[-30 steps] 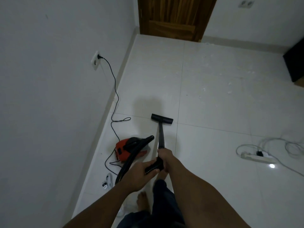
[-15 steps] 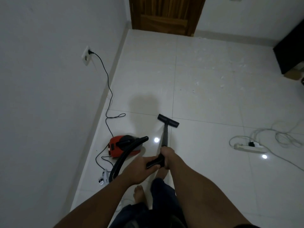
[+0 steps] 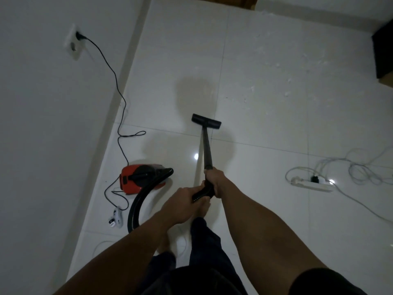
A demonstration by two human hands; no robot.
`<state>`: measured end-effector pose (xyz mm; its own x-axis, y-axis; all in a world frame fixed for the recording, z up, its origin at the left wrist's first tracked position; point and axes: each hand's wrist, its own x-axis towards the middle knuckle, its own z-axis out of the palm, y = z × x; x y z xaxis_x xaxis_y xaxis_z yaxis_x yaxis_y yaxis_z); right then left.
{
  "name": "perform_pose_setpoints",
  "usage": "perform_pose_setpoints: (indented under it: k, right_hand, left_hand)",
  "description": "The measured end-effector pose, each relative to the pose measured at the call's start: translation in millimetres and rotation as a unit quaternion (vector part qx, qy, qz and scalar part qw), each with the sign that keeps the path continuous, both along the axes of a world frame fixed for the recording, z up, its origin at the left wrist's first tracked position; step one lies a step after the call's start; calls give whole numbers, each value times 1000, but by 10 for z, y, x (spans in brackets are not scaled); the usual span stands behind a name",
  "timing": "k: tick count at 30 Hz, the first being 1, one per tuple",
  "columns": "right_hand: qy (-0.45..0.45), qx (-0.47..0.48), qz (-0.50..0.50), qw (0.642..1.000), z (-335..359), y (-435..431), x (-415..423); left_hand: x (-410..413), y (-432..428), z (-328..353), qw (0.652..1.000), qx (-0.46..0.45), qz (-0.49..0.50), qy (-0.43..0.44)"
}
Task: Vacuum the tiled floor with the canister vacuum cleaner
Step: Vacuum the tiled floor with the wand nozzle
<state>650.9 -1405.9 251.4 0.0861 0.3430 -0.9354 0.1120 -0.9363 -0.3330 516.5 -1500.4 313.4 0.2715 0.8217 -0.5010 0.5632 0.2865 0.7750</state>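
While both hands (image 3: 200, 188) grip the stiff, light wand (image 3: 207, 150) mid-frame, its floor nozzle (image 3: 206, 120) should glide easily on slick tiles

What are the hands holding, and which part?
Both hold the vacuum's wand: the right hand grips its near end, and the left hand grips the ribbed handle just behind it.

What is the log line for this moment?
left hand: grips handle | right hand: grips wand | floor head: on tiled floor | canister: at left
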Motion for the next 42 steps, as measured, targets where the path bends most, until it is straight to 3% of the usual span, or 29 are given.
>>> perform_pose_setpoints:
  k: [10,16,26,32,42]
  right_hand:
    - [32,36,15,999,-348,873,295]
    - [40,42,32,998,-403,1364,194]
    - [30,54,65,996,-436,2630,-210]
    - [23,52,55,997,-550,3599,-634]
    - [26,58,36,997,-445,5105,-1158]
  left_hand:
    - [409,892,-293,994,-100,43,20]
    - [342,1369,-289,994,-99,23,38]
    - [-30,2572,-438,985,-93,-41,137]
    - [-501,3617,-332,995,-92,-15,46]
    - [-1068,5176,-258,995,-83,-8,46]
